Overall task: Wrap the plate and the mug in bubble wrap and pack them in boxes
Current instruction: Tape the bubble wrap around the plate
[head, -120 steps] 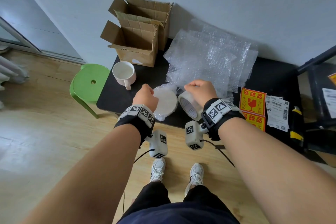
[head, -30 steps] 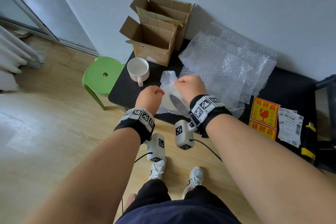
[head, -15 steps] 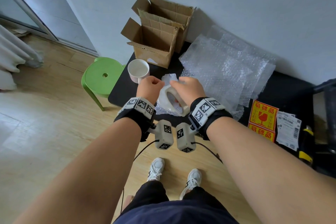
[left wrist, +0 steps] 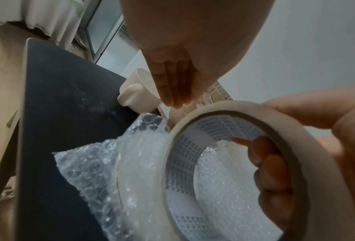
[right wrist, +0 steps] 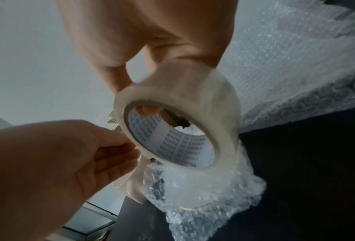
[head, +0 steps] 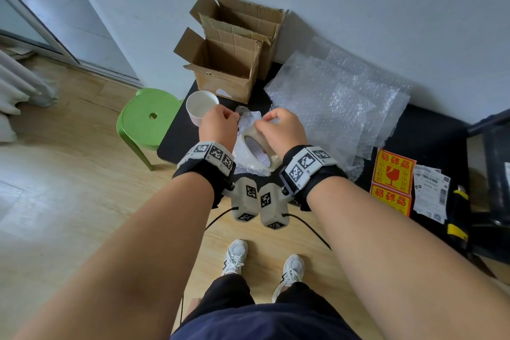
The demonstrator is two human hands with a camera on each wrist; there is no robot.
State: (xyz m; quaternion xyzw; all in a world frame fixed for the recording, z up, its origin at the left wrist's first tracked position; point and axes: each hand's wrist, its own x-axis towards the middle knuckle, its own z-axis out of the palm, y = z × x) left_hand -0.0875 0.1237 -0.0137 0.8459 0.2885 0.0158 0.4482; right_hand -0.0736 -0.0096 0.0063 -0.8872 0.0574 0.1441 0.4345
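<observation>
A roll of clear packing tape [head: 256, 150] stands on edge over the bubble-wrapped plate [head: 242, 159] near the black table's front edge. My right hand [head: 278, 130] grips the tape roll [right wrist: 182, 101], with fingers [left wrist: 275, 171] through the core and the thumb outside. My left hand [head: 219, 127] pinches at the roll's outer rim with curled fingers [right wrist: 118, 146]; the tape's loose end is not visible. The wrapped plate [left wrist: 131, 171] lies under the roll. The white mug [head: 200, 109] stands bare just beyond my left hand. Two open cardboard boxes [head: 226, 69] sit behind it.
Loose bubble wrap sheets [head: 339, 102] cover the table's right middle. Orange fragile stickers [head: 392, 174] and white shipping labels [head: 430, 196] lie at the right front. A green stool [head: 146, 121] stands left of the table [head: 179, 143]. The wall is close behind.
Over the last second my right hand turned the tape roll upright above the wrapped plate. My left hand moved in from the bundle to the roll's rim, so both wrists now sit close together.
</observation>
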